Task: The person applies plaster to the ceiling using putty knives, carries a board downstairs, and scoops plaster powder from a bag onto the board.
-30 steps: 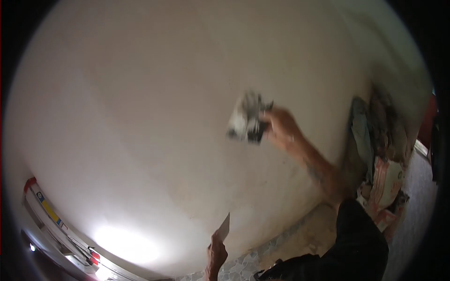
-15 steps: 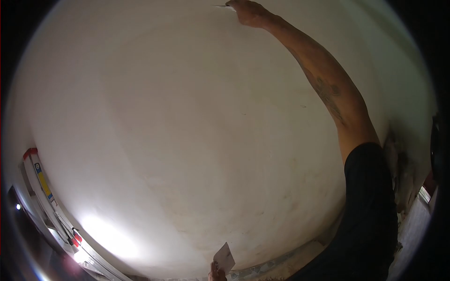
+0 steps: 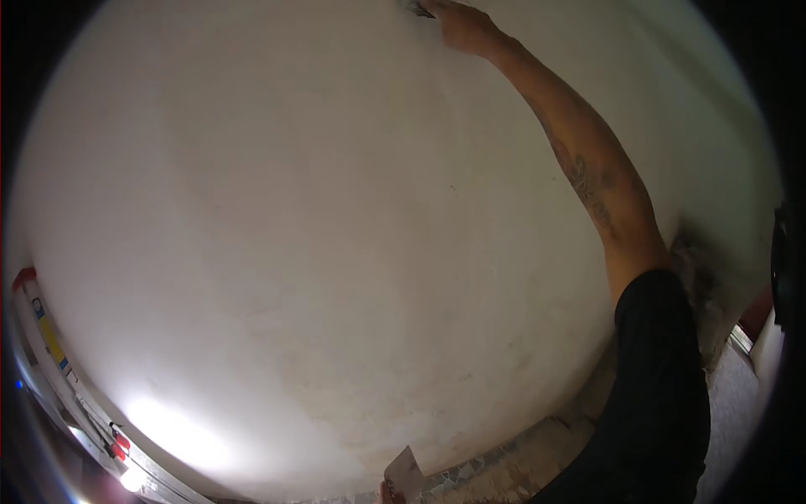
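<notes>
Wall (image 3: 336,210) seen through a strongly curving lens: pale and matt, with faint upright bands and brownish blotches toward its foot, where irregular tiles (image 3: 457,473) form a mosaic-like strip. At lower left, a lamp (image 3: 132,479) throws a white patch on the wall; so low a position probably makes shallow unevenness easier to see. Near the lamp, a slanting frame (image 3: 34,315), straight-sided, pale and red-ended, bears a yellow label.

Of the two hands, the right (image 3: 466,29) is closed round a scraper (image 3: 418,9) at the upper margin, the arm (image 3: 579,126) extended from a dark cloth sleeve (image 3: 659,361), presumably for reach. Foreshortened and partly cropped, the scraper shows dark and light parts; whether it touches the wall cannot be told.

The left hand (image 3: 386,493), largely cut off below, holds a plate (image 3: 404,475) by its lower left side. This plate is thin, flat and grey, one corner pointing up, with dark marks on its face; held low, it appears well clear of the raised arm.
</notes>
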A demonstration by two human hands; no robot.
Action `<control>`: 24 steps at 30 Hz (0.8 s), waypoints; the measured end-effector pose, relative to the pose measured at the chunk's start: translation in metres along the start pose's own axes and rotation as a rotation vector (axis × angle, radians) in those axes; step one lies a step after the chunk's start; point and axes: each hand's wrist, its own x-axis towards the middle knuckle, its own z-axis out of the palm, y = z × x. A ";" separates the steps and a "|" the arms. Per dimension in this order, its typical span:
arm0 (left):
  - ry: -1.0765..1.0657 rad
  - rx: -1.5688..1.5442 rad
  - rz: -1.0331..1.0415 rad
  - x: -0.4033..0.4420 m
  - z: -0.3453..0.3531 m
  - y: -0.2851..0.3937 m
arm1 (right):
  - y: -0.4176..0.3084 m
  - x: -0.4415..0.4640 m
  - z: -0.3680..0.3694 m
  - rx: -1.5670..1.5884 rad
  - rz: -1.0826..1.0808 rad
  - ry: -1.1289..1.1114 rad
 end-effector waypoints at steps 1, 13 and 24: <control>-0.016 -0.002 0.004 0.001 -0.001 -0.004 | -0.005 -0.009 0.004 -0.040 0.013 0.008; -0.181 -0.040 0.071 0.006 -0.019 -0.044 | -0.040 -0.162 0.096 -0.222 -0.006 0.027; -0.285 -0.170 0.096 0.003 -0.036 -0.051 | -0.112 -0.338 0.172 -0.167 -0.058 0.096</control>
